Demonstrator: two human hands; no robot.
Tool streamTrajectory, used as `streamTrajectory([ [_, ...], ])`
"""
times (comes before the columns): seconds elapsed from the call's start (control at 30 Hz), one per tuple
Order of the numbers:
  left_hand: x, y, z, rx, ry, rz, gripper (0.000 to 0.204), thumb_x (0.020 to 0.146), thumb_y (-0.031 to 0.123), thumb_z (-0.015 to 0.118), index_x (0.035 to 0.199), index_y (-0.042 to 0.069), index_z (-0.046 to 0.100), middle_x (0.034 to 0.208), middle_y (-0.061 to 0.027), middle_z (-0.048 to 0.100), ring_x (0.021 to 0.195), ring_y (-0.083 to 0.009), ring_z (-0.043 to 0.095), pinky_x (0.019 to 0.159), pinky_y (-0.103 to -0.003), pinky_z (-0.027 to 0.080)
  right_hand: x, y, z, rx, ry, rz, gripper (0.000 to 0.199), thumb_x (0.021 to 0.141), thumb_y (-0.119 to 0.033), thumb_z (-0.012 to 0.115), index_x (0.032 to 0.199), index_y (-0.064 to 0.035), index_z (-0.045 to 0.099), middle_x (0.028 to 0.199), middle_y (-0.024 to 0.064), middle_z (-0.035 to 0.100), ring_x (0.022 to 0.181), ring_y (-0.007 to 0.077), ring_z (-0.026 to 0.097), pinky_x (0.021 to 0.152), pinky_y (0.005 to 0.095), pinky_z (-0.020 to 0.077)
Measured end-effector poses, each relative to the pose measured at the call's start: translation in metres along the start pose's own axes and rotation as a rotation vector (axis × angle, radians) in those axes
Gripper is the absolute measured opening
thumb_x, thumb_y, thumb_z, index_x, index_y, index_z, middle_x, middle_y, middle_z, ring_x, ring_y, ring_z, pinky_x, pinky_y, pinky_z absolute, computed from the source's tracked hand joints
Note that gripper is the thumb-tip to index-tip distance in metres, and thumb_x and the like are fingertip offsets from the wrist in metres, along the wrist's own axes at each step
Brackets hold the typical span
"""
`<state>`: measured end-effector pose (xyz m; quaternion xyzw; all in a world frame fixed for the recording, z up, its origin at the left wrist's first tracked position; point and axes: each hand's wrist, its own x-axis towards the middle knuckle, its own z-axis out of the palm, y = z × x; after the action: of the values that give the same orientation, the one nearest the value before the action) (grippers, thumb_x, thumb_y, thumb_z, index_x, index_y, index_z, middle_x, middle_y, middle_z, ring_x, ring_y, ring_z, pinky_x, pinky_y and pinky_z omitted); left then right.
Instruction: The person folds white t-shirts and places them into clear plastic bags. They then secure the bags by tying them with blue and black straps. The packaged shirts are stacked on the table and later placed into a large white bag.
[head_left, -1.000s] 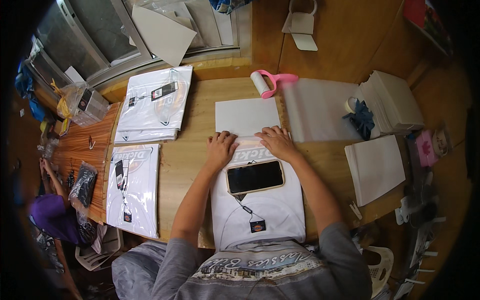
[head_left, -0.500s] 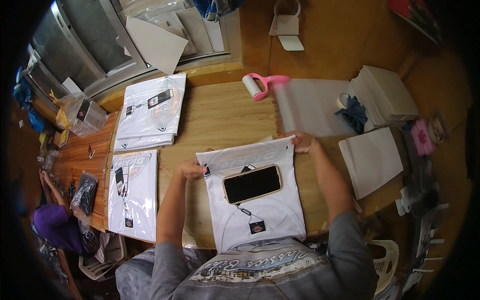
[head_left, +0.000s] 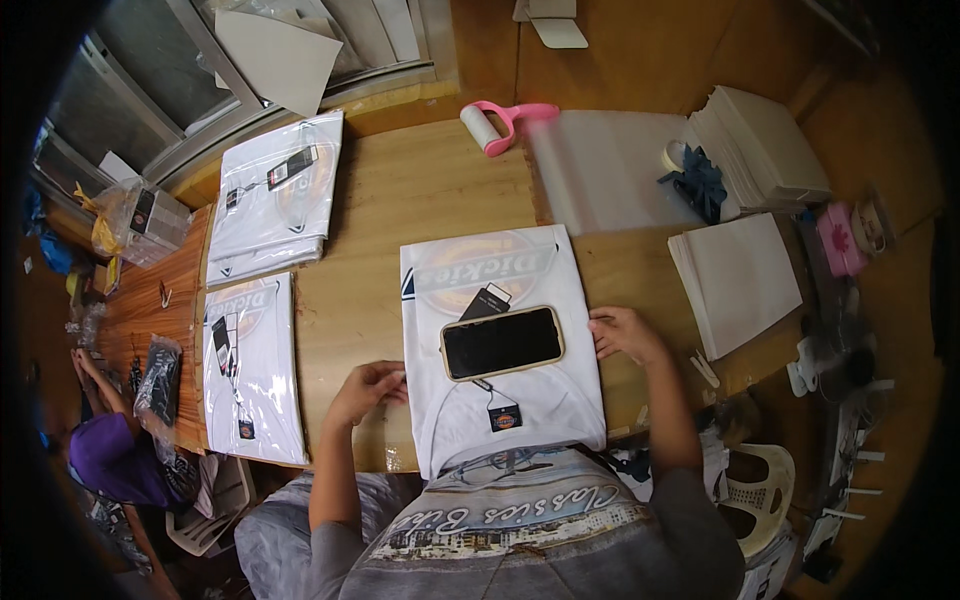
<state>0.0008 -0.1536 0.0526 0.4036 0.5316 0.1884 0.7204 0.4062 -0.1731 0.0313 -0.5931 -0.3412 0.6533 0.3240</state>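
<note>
A folded white T-shirt point(head_left: 420, 415) lies on the table in front of me, with a large faded print near its far edge. On it rests a phone point(head_left: 502, 343) with a dark screen and a tan case. A black hang tag point(head_left: 487, 302) is partly under the phone, and a small dark label point(head_left: 505, 417) hangs from a cord below it. My left hand point(head_left: 366, 390) is at the shirt's left edge, fingers loosely bent and apart. My right hand point(head_left: 625, 335) has its fingertips against the right edge, fingers slightly spread. Neither hand grips the cloth.
Bagged white shirts lie in a far-left stack point(head_left: 272, 195) and a nearer-left pile point(head_left: 250, 370). A pink lint roller point(head_left: 508, 125) is at the back beside clear plastic sheets point(head_left: 610, 165). Pale boards point(head_left: 735, 285) lie right. A person in purple point(head_left: 118, 450) sits at left.
The shirt's far part, held up at its corners before, now lies flat. Both hands have released it and come nearer me along its sides. The view has shifted, and the phone stays on the shirt.
</note>
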Motion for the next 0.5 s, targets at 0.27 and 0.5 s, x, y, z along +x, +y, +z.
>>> streamTrajectory([
  [0.27, 0.04, 0.015, 0.029, 0.421, 0.53, 0.277, 0.016, 0.072, 0.008, 0.061, 0.08, -0.005, 0.055, 0.068, -0.0062, 0.058, 0.055, -0.0093, 0.053, 0.049, -0.021, 0.044, 0.012, 0.001, 0.049, -0.415, 0.673, -0.363, 0.025, 0.065, -0.006, 0.064, 0.088, 0.0023, 0.058, 0.068, 0.0098, 0.059, 0.057, 0.013, 0.053, 0.054, 0.0244, 0.0425],
  [0.5, 0.046, 0.009, 0.014, 0.047, 0.209, 0.211, 0.019, 0.078, 0.009, 0.052, 0.094, -0.003, 0.05, 0.073, -0.0058, 0.056, 0.064, -0.0112, 0.053, 0.056, -0.023, 0.045, 0.031, 0.012, 0.038, 0.259, 0.251, -0.234, 0.031, 0.076, 0.001, 0.051, 0.106, 0.0063, 0.044, 0.086, 0.0109, 0.056, 0.071, 0.0134, 0.053, 0.063, 0.0233, 0.0441],
])
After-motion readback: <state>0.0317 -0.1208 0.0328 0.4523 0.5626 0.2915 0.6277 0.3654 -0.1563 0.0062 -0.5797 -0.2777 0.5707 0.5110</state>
